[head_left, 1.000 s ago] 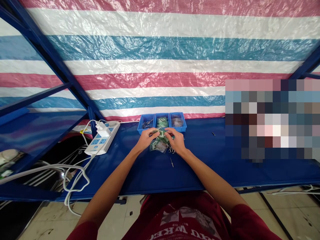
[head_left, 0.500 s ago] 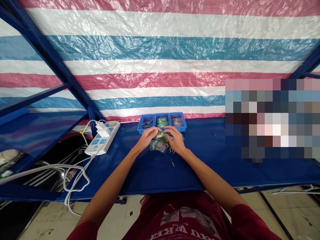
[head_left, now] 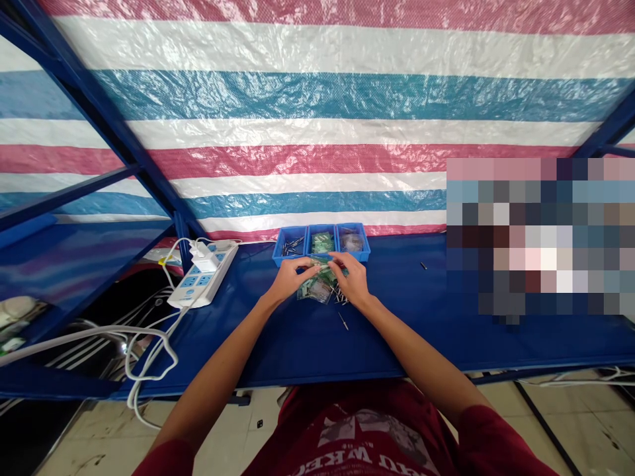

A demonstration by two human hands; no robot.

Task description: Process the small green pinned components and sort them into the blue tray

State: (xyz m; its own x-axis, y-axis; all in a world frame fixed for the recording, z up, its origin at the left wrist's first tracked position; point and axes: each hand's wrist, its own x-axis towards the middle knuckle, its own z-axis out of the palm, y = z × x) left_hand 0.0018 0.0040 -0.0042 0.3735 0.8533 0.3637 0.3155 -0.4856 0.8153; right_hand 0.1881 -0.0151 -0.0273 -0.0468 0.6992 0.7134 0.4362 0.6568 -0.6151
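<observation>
My left hand [head_left: 292, 277] and my right hand [head_left: 351, 274] come together over the table, fingers closed in a pinch. Between their fingertips is a small green, clear plastic packet [head_left: 324, 266]; its details are too small to read. Just below the hands lies a pile of green and clear packets [head_left: 317, 289]. Several thin metal-tipped pieces [head_left: 341, 296] lie beside the pile, partly covered by my right hand. One more slim metal piece [head_left: 344, 322] rests alone closer to me.
Behind the hands stand three joined blue bins: dark metal pieces in the left bin [head_left: 276, 248], green packets in the middle bin [head_left: 309, 239], clear bags in the right bin [head_left: 366, 246]. A white power strip [head_left: 208, 281] with cables sits left. A small dark piece [head_left: 423, 266] lies right.
My left fingers have moved slightly down and inward to the packet's edge. The packet now looks flatter and stretched between both hands. The bins and pile stay in place.
</observation>
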